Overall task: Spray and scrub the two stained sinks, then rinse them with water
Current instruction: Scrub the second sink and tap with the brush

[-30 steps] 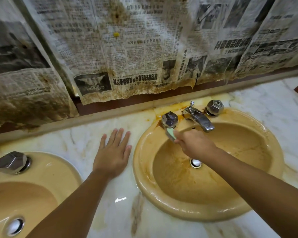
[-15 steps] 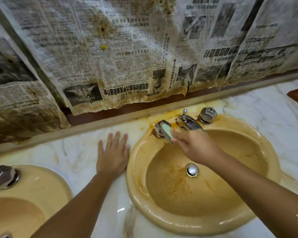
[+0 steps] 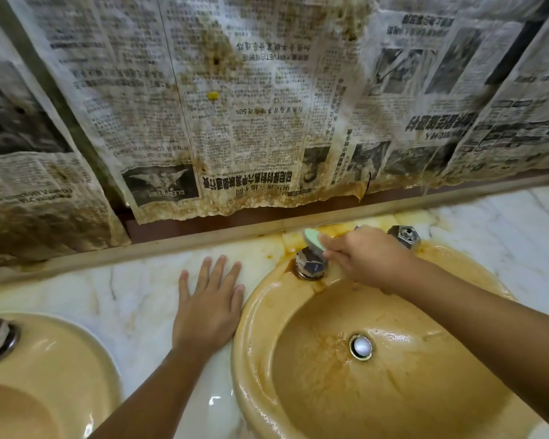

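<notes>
Yellowed newspaper (image 3: 235,106), stained brown along its lower edge, covers the wall behind the counter (image 3: 133,286) and fills the whole upper half of your view. Under it a wooden strip (image 3: 187,245) runs along the back edge of the white marble counter. The right sink (image 3: 251,337) is set into the counter toward its right end; the basin is yellow-beige, wet and shiny, with rusty brown stains on the bottom and on the back rim, and the marble behind it is stained orange too. The left sink (image 3: 76,359) has the same colour, and only a part of it shows, toward the left end of the counter. Your left hand (image 3: 208,312) lies flat on the marble between the two sinks, palm down, with fingers straight and a little spread, just beside the rim of the right sink; it holds nothing. Your right hand (image 3: 365,258) reaches over the right sink to its back rim, and its fingers are curled round a pale green scrubber (image 3: 313,238), gripping it. The scrubber is near the back edge of the counter, just above and behind the left tap handle (image 3: 311,264); whether it touches the handle is not clear. Your hand hides the spout. The right tap handle (image 3: 404,236) stands just beside your hand on the back rim. The round metal drain plug (image 3: 360,346) shines in the middle of the basin. A small yellow spot (image 3: 213,95) sits on the newspaper
</notes>
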A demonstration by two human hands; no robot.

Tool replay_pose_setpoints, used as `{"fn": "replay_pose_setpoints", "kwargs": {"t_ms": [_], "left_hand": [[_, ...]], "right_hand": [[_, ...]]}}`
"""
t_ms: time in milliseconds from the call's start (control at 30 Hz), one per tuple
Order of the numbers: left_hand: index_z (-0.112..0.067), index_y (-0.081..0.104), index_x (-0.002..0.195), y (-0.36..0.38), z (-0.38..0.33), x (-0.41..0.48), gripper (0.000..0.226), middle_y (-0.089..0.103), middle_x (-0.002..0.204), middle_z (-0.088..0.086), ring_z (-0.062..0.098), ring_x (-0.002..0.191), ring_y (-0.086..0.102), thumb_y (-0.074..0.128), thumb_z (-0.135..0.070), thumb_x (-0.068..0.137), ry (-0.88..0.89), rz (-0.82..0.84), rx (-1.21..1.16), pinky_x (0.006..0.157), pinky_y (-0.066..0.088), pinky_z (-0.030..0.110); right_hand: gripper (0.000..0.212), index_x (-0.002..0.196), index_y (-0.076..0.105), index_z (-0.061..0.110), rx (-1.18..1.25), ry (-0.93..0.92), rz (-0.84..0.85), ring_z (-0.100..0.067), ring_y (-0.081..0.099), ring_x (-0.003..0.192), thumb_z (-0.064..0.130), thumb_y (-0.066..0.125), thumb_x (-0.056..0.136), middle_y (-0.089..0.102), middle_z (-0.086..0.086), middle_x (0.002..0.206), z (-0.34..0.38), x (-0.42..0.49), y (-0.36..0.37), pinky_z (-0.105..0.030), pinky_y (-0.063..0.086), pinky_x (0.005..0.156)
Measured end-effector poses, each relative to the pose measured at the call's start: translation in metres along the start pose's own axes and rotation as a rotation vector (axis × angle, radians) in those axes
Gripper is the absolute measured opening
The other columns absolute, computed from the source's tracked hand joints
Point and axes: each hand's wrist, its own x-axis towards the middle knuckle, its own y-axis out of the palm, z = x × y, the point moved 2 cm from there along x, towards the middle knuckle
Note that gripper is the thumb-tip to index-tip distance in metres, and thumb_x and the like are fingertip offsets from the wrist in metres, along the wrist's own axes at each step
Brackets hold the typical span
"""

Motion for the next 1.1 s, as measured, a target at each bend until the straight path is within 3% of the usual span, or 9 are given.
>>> {"fn": "replay_pose_setpoints", "kwargs": {"t_ms": [100, 267, 400, 700, 800, 867, 933, 1033, 1100], "left_hand": [[-0.042, 0.004, 0.163, 0.000, 0.000, 0.000, 0.062, -0.003, 0.171, -0.013, 0.012, 0.156, -0.016, -0.001, -0.058, 0.103, -0.003, -0.005, 0.005, 0.125, -0.010, 0.053], [-0.041, 0.002, 0.162, -0.001, -0.001, 0.000, 0.061, -0.005, 0.171, -0.013, 0.011, 0.156, -0.018, -0.002, -0.058, 0.104, -0.002, -0.001, 0.014, 0.125, -0.009, 0.053], [-0.042, 0.006, 0.162, -0.001, -0.001, -0.001, 0.061, -0.001, 0.171, -0.013, 0.011, 0.156, -0.016, -0.001, -0.058, 0.104, -0.004, -0.004, 0.012, 0.125, -0.008, 0.053], [-0.044, 0.003, 0.162, -0.006, -0.003, -0.002, 0.063, -0.005, 0.171, -0.015, 0.007, 0.154, -0.021, -0.004, -0.060, 0.101, -0.015, 0.009, 0.008, 0.125, -0.011, 0.051], [-0.044, 0.003, 0.162, -0.007, -0.004, -0.001, 0.065, -0.006, 0.171, -0.015, 0.008, 0.154, -0.021, -0.006, -0.061, 0.100, -0.024, 0.013, 0.016, 0.125, -0.011, 0.051], [-0.044, 0.005, 0.162, -0.008, -0.005, -0.001, 0.065, -0.005, 0.171, -0.015, 0.008, 0.155, -0.019, -0.004, -0.062, 0.100, -0.025, 0.004, 0.010, 0.125, -0.011, 0.050], [-0.044, 0.008, 0.162, -0.008, -0.005, -0.001, 0.065, -0.003, 0.171, -0.016, 0.007, 0.155, -0.018, -0.003, -0.062, 0.100, -0.033, -0.006, 0.011, 0.125, -0.011, 0.049], [-0.044, 0.008, 0.162, -0.007, -0.005, 0.000, 0.064, -0.002, 0.171, -0.016, 0.007, 0.155, -0.017, -0.002, -0.062, 0.101, -0.033, -0.009, 0.027, 0.126, -0.010, 0.048], [-0.045, 0.009, 0.162, -0.006, -0.005, 0.000, 0.063, -0.002, 0.171, -0.016, 0.007, 0.155, -0.017, -0.001, -0.062, 0.102, -0.036, -0.012, 0.028, 0.126, -0.010, 0.048]], "right_hand": [[0.047, 0.154, 0.042, 0.037, 0.043, 0.023, -0.031, -0.027, 0.063, 0.091, 0.046, 0.040, 0.108, 0.070, -0.008, 0.098, -0.010, 0.001, 0.007, -0.039, 0.057, 0.079], [0.047, 0.154, 0.040, 0.043, 0.150, -0.057, -0.109, -0.019, 0.061, 0.070, 0.048, 0.041, 0.107, 0.073, -0.004, 0.083, -0.006, -0.018, 0.029, -0.036, 0.050, 0.062], [0.048, 0.156, 0.038, 0.038, 0.174, 0.046, -0.154, -0.026, 0.065, 0.078, 0.045, 0.038, 0.109, 0.072, -0.005, 0.086, 0.006, -0.019, 0.030, -0.040, 0.055, 0.067], [0.042, 0.144, 0.058, 0.036, 0.240, 0.031, 0.043, -0.023, 0.063, 0.111, 0.048, 0.053, 0.103, 0.069, 0.001, 0.130, -0.006, 0.021, -0.010, -0.032, 0.051, 0.087], [0.030, 0.124, 0.070, 0.048, 0.322, -0.043, 0.281, -0.016, 0.064, 0.113, 0.055, 0.062, 0.097, 0.067, 0.020, 0.132, -0.019, 0.044, -0.025, -0.031, 0.051, 0.098], [0.012, 0.101, 0.071, 0.064, 0.285, -0.068, 0.385, -0.027, 0.068, 0.112, 0.063, 0.063, 0.092, 0.072, 0.015, 0.124, -0.030, 0.064, -0.025, -0.045, 0.055, 0.101], [0.012, 0.096, 0.071, 0.066, 0.268, -0.068, 0.440, -0.036, 0.067, 0.114, 0.068, 0.062, 0.088, 0.073, 0.003, 0.123, -0.036, 0.079, -0.025, -0.051, 0.056, 0.099], [0.022, 0.109, 0.077, 0.048, 0.320, -0.028, 0.505, -0.031, 0.068, 0.069, 0.058, 0.064, 0.094, 0.078, 0.005, 0.096, -0.039, 0.080, -0.032, -0.030, 0.052, 0.065], [0.020, 0.109, 0.077, 0.048, 0.298, -0.003, 0.550, -0.033, 0.071, 0.085, 0.056, 0.065, 0.095, 0.077, 0.006, 0.108, -0.044, 0.080, -0.029, -0.029, 0.046, 0.067]]}}
